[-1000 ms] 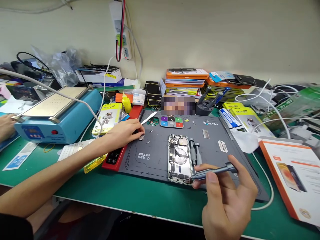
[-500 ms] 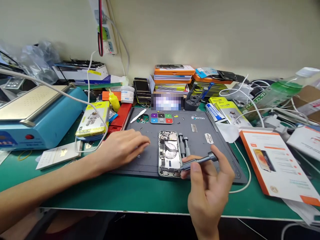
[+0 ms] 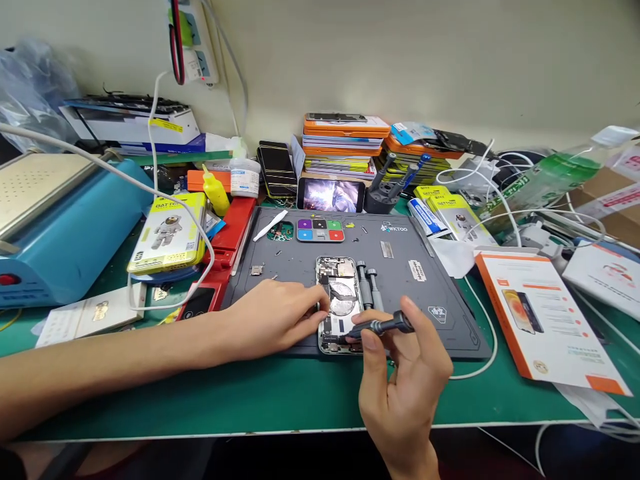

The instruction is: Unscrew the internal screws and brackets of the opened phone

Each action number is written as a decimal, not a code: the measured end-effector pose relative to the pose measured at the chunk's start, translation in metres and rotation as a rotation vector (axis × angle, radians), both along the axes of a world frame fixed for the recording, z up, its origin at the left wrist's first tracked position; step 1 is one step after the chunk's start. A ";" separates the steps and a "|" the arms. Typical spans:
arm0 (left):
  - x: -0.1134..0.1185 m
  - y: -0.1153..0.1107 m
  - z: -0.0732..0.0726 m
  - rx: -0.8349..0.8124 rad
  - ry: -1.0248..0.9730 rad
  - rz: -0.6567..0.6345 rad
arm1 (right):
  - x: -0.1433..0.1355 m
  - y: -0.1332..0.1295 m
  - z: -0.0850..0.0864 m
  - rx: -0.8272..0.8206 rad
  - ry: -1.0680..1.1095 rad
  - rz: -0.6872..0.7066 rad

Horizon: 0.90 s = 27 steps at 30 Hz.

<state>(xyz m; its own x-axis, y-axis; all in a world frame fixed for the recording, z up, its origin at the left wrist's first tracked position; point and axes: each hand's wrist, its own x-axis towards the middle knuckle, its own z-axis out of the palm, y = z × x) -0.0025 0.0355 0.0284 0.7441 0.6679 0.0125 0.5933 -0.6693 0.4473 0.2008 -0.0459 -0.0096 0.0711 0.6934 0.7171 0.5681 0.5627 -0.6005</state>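
Note:
An opened phone (image 3: 343, 303) lies on the dark work mat (image 3: 295, 270), its inner parts and a round coil showing. At its left edge, my left hand (image 3: 280, 310) is closed, with bent fingertips gripping the frame. My right hand (image 3: 407, 380) holds a dark screwdriver (image 3: 383, 326) between thumb and fingers, slanted down to the left. The screwdriver's tip is over the phone's lower part; whether it sits in a screw cannot be told. Just right of the phone lie two more grey screwdrivers (image 3: 364, 285), partly behind my right hand.
Behind the mat, a phone with a lit screen (image 3: 331, 196) leans beside a screwdriver holder (image 3: 383, 198). A colored-square tray (image 3: 320, 231) and small metal parts rest on the mat. Battery boxes (image 3: 170, 233) and a blue machine (image 3: 85, 233) stand left; an orange-white box (image 3: 547, 320) lies right.
My left hand has moved right, from the mat onto the phone's left edge. My right hand and the screwdriver have shifted slightly left. The camera view has shifted a little.

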 end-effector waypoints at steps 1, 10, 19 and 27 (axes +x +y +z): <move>-0.001 0.000 -0.001 0.004 -0.007 -0.013 | 0.000 0.000 0.000 0.018 -0.014 -0.032; -0.006 0.001 -0.006 0.045 -0.078 -0.122 | 0.001 0.000 -0.003 0.004 -0.138 -0.040; -0.005 0.001 -0.004 0.043 -0.055 -0.109 | 0.001 0.001 -0.003 -0.045 -0.104 -0.045; -0.007 0.000 -0.006 0.033 -0.048 -0.103 | 0.000 0.001 0.003 -0.041 0.000 0.048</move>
<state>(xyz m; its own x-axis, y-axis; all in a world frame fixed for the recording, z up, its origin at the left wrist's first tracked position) -0.0097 0.0356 0.0229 0.8066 0.5869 0.0704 0.4994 -0.7403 0.4501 0.2008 -0.0446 -0.0068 0.0372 0.7247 0.6881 0.5412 0.5642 -0.6235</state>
